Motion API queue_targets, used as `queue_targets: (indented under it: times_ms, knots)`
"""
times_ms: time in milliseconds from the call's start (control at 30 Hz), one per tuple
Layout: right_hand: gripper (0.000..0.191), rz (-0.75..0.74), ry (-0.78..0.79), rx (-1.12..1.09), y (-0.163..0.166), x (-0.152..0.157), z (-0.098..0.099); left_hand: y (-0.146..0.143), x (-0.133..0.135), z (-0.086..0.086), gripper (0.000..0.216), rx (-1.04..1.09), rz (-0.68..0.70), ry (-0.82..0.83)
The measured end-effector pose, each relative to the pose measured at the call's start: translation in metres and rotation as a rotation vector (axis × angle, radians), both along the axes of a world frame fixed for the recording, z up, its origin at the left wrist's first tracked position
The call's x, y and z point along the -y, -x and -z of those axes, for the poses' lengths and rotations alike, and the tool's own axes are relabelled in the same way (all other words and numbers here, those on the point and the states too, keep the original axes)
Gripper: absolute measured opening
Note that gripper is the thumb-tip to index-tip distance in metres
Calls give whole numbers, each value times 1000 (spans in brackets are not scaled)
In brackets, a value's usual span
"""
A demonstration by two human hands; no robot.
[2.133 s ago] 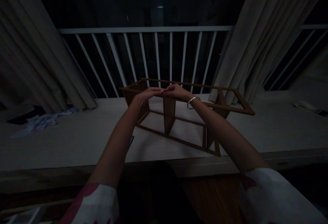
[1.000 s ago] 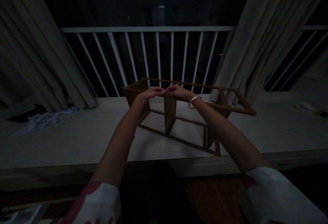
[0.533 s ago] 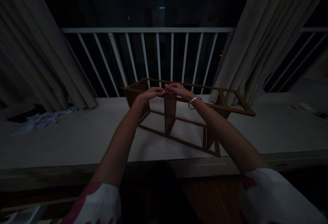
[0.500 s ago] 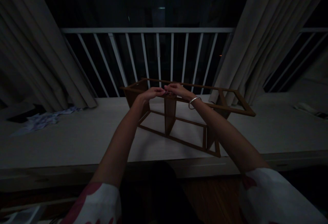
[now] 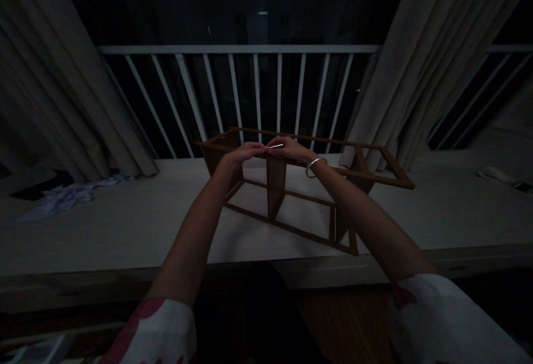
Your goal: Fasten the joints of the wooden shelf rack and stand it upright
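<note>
A brown wooden shelf rack lies on its side on the pale ledge, with its open frame toward me. My right hand, with a silver bangle at the wrist, is closed on a thin shiny metal rod just above the rack's upper rail. The rod slants slightly, and its tip end lies by the fingers of my left hand. My left hand is closed, with its fingertips pressed together at the same rail, over the rack's middle board. What those fingertips pinch is too small and dark to make out.
The pale ledge runs across the view below a white railing and a dark window. Curtains hang at both sides. Crumpled patterned paper or cloth lies at the left. Dark wooden floor shows below.
The metal rod in my right hand now shows clearly and catches the light, and the right fingers have shifted a little around it. My left hand and the rack have stayed almost in place.
</note>
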State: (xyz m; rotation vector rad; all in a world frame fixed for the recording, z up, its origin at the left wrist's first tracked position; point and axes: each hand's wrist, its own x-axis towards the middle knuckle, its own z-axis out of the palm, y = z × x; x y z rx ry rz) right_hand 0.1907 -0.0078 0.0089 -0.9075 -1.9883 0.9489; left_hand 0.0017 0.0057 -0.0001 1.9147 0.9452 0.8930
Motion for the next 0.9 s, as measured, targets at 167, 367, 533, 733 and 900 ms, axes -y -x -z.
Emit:
queue_targets:
  times_ms: [167,367,533,733,900]
  knots:
    - [33,-13,5,21,0,-1,0,0,2,-1,35,19,29,-19]
    - [27,-2,33,7,0,1,-3,-1,4,-2,36,20,15,-28]
    - [22,19,55,-13,0,1,-3,-2,5,-2,37,21,36,-27]
    - [23,-37,38,-38,0,1,-3,0,3,-2,34,14,76,-42]
    - [20,-19,3,-59,0,-3,-1,-1,1,0,35,16,59,-42]
